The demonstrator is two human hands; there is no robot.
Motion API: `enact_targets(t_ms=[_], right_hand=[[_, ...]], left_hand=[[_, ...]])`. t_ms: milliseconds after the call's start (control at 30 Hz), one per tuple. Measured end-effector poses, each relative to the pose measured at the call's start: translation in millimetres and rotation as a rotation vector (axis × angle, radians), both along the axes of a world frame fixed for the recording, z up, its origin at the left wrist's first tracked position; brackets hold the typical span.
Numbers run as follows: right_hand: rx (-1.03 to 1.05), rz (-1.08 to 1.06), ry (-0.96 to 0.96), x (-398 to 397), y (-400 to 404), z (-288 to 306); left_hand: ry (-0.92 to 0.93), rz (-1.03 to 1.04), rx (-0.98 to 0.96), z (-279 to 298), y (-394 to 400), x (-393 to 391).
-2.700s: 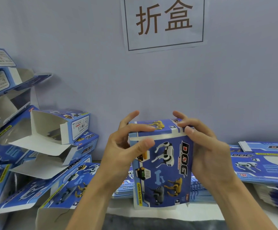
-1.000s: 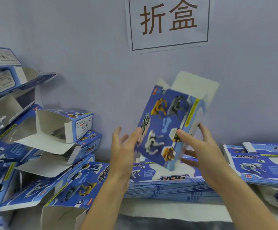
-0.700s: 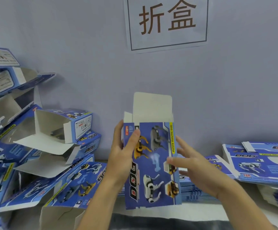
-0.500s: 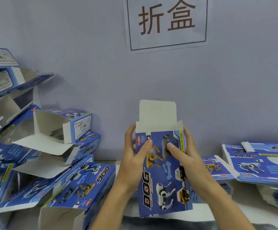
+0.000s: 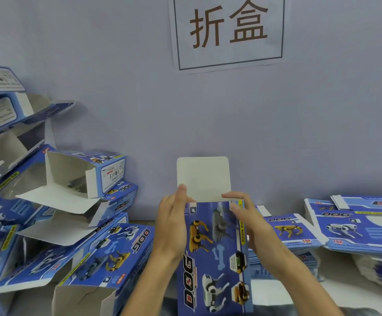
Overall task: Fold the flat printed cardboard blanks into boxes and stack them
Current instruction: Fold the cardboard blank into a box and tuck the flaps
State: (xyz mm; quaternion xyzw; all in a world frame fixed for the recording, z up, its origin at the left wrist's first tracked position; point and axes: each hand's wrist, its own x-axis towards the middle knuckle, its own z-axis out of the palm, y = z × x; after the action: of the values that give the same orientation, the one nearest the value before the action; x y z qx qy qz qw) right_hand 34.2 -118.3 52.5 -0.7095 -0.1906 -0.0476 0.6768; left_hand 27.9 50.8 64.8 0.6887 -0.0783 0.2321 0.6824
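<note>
1. Head view, background: a pale lilac-grey wall [image 5: 208, 115] fills the upper part, with a white paper sign [image 5: 228, 30] stuck on it bearing two large brown characters inside a thin dark frame.
2. Head view, surface: a light table [image 5: 336, 290] runs along the foot of the wall, and a strip of dark cloth shows at the bottom edge.
3. Head view, left side: a pile of folded boxes [image 5: 76, 197] in blue print leans against the wall, several lying on their sides with open ends and white flaps hanging out. The nearest one [image 5: 108, 258] lies tilted, its open end facing the camera.
4. Head view, right side: stacks of flat blanks [image 5: 354, 226] lie on the table, printed side up with robot dogs and the word DOG. A lower stack [image 5: 288, 231] sits just behind the right forearm.
5. Head view, centre: the box being folded [image 5: 215, 258] stands upright in front of the person, between both hands, its blue panel facing the camera and its white top flap [image 5: 203, 176] standing straight up.
6. The left hand [image 5: 171, 224] grips the box's upper left edge, thumb reaching the flap's base.
7. The right hand [image 5: 251, 222] holds the upper right edge, fingers curled over the top corner.
</note>
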Motion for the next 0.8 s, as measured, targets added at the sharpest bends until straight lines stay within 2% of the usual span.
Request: enact_targets(t_ms=[100, 133, 200, 333, 433, 600, 700, 800], right_hand=[[0.019, -0.166, -0.035, 2, 8, 2], [0.070, -0.253, -0.030, 4, 13, 6], [0.138, -0.294, -0.045, 2, 15, 3], [0.274, -0.188, 0.066, 2, 18, 9], [0.272, -0.082, 0.011, 0, 18, 13], [0.340, -0.129, -0.031, -2, 18, 7], [0.414, -0.121, -0.025, -7, 15, 0], [0.402, -0.123, -0.007, -4, 12, -1]], left_hand=[[0.006, -0.132, 0.053, 4, 8, -1], [0.004, -0.161, 0.041, 6, 7, -1], [0.040, -0.158, -0.056, 11, 2, 0], [0.071, -0.116, -0.167, 13, -3, -3], [0.024, -0.066, -0.163, 12, -2, -2], [-0.154, -0.030, -0.244, 1, -6, -3], [-0.132, 0.020, -0.342, -5, -6, 0], [-0.145, 0.064, -0.314, -5, -5, 4]])
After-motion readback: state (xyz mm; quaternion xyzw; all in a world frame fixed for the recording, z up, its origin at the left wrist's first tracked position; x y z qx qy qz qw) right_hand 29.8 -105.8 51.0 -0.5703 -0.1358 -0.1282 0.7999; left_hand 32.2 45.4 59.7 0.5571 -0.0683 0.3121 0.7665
